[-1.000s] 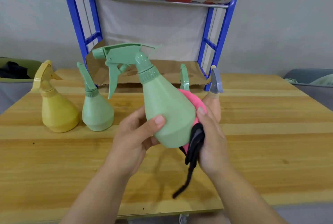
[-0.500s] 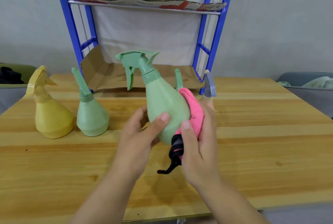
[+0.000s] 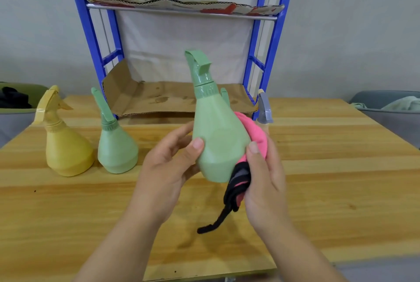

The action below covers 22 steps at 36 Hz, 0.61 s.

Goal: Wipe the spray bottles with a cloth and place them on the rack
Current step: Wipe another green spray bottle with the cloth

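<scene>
A pale green spray bottle (image 3: 218, 136) is held upright above the wooden table (image 3: 329, 168). My left hand (image 3: 168, 168) grips its lower body from the left, thumb on the front. My right hand (image 3: 266, 179) presses a pink and black cloth (image 3: 252, 136) against the bottle's right side, and a black strip of the cloth hangs below. Behind stands the blue rack (image 3: 272, 38) with cardboard-lined shelves. On the left of the table stand a yellow spray bottle (image 3: 66, 145) and a second green spray bottle (image 3: 116, 145).
A grey nozzle (image 3: 263, 111) of another bottle shows behind my right hand, and a green nozzle tip (image 3: 223, 94) peeks from behind the held bottle. Bins sit beyond the table on the far left (image 3: 13, 109) and far right (image 3: 391, 111).
The held bottle has turned about its axis, so its nozzle now points away from me instead of left. The cloth and my right hand stay on its right side.
</scene>
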Motion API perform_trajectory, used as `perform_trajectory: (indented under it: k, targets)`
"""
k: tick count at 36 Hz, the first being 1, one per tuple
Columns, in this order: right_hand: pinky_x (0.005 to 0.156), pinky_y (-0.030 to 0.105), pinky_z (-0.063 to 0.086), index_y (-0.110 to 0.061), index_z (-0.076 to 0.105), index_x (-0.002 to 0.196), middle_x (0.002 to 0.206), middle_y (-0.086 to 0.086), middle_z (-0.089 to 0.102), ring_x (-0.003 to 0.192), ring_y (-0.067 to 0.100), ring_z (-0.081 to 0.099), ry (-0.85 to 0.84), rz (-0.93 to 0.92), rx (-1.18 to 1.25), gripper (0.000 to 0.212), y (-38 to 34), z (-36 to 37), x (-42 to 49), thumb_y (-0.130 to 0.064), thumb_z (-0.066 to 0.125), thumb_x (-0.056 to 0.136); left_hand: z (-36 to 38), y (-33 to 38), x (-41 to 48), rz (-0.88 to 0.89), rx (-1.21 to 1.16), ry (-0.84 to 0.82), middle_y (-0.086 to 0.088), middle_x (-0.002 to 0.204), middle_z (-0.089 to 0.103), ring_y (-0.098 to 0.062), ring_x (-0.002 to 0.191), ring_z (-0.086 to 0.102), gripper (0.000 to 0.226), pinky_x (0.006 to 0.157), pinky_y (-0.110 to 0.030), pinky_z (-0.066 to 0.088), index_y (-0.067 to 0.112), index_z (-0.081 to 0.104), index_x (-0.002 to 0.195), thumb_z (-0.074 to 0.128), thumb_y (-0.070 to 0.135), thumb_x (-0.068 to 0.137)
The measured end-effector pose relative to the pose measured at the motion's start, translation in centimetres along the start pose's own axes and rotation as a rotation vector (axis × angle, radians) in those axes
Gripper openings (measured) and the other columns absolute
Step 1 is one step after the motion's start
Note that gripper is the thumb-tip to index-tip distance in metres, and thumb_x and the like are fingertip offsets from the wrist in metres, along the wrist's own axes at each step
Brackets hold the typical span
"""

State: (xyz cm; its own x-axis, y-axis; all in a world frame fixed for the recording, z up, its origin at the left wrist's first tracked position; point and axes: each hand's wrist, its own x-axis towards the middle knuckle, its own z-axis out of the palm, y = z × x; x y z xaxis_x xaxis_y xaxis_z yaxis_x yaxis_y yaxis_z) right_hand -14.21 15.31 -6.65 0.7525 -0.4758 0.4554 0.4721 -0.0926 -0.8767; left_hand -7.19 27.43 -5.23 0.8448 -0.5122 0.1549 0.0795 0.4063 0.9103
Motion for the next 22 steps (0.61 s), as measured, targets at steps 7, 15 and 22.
perform_trajectory:
  k: [7,15,22]
  targets:
    - [0.111,0.031,0.031,-0.001,0.039,0.139,0.140,0.009,0.045,0.134,0.022,0.039,-0.014,-0.348,-0.426,0.051,0.6,0.8,-0.3,-0.022,0.042,0.092,0.6,-1.1,-0.3,0.068,-0.071,0.035,-0.002,0.101,0.074,-0.020,0.092,0.070,0.042,0.071,-0.027,0.057,0.022,0.071,0.098,0.079,0.026,0.057]
    - [0.095,0.029,0.047,-0.018,0.056,0.128,0.125,0.000,0.064,0.119,0.017,0.057,-0.129,-0.020,0.076,0.039,-0.6,-0.2,0.6,-0.027,0.048,0.090,0.0,-0.6,-0.2,0.128,-0.134,-0.081,-0.006,0.099,0.074,-0.021,0.090,0.071,0.064,0.069,-0.026,0.057,0.018,0.074,0.099,0.092,0.043,0.043]
    - [0.088,0.021,0.049,-0.021,0.057,0.125,0.117,-0.006,0.068,0.112,0.011,0.062,-0.068,-0.064,0.133,0.038,-0.6,0.3,-0.1,-0.029,0.045,0.090,0.1,-0.8,0.0,0.131,-0.146,-0.038,-0.001,0.099,0.072,-0.017,0.085,0.071,0.059,0.065,-0.026,0.057,0.027,0.074,0.088,0.092,0.049,0.036]
